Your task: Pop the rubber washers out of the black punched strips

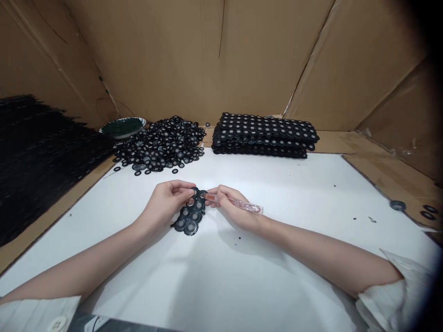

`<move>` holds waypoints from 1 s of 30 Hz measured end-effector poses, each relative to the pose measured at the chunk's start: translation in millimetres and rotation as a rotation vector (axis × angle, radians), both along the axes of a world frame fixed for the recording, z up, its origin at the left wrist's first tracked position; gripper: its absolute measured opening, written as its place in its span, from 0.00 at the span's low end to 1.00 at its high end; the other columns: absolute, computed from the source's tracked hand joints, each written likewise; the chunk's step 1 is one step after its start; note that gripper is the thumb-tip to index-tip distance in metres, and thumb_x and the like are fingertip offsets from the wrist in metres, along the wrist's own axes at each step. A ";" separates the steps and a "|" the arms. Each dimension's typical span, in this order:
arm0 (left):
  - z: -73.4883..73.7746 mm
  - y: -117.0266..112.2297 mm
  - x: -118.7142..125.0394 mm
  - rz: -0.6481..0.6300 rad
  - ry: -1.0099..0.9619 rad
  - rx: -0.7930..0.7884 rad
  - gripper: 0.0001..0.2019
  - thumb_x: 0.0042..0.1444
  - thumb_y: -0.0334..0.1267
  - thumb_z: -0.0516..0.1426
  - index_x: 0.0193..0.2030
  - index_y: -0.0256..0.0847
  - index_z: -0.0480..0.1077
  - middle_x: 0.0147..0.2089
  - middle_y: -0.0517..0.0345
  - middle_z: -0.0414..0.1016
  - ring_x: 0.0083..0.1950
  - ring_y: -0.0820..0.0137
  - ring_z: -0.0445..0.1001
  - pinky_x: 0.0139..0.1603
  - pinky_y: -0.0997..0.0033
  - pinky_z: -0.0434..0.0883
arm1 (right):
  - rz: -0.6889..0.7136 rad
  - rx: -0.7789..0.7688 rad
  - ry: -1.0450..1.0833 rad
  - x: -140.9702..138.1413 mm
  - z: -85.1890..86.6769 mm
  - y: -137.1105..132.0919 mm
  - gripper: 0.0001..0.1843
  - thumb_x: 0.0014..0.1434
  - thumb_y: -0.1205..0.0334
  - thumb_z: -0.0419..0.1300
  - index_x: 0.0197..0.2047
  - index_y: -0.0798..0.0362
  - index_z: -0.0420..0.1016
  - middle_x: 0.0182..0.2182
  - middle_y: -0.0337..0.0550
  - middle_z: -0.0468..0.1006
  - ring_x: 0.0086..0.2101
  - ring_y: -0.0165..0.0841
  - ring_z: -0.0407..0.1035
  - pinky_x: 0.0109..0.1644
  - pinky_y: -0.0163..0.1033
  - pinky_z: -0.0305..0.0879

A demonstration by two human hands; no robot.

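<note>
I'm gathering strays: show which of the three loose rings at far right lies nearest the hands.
The leftmost ring, alone at the edge of the white table, is nearest the right hand; the other two rings lie close together farther right.

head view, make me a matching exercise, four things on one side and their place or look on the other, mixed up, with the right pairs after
1. bowl
2. tool
3. ring heap
4. stack

A. layered, black with pale dots
B. in the right hand
C. holding dark green contents
D. loose, between bowl and stack

Pairs: 1-C, 2-B, 3-D, 4-A
</note>
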State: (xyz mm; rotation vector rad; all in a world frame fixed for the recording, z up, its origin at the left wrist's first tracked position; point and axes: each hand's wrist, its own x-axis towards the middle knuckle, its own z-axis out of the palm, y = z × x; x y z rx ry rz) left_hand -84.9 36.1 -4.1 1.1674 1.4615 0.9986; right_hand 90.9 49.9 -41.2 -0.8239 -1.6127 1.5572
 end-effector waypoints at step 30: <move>6.2 -10.0 11.5 -0.228 0.284 0.011 0.12 0.51 0.44 0.51 0.26 0.37 0.63 0.22 0.63 0.63 0.23 0.76 0.59 0.24 0.75 0.56 | -0.147 0.496 -0.334 -1.5 6.3 -2.0 0.08 0.56 0.64 0.46 0.26 0.53 0.58 0.30 0.40 0.64 0.31 0.28 0.61 0.34 0.36 0.59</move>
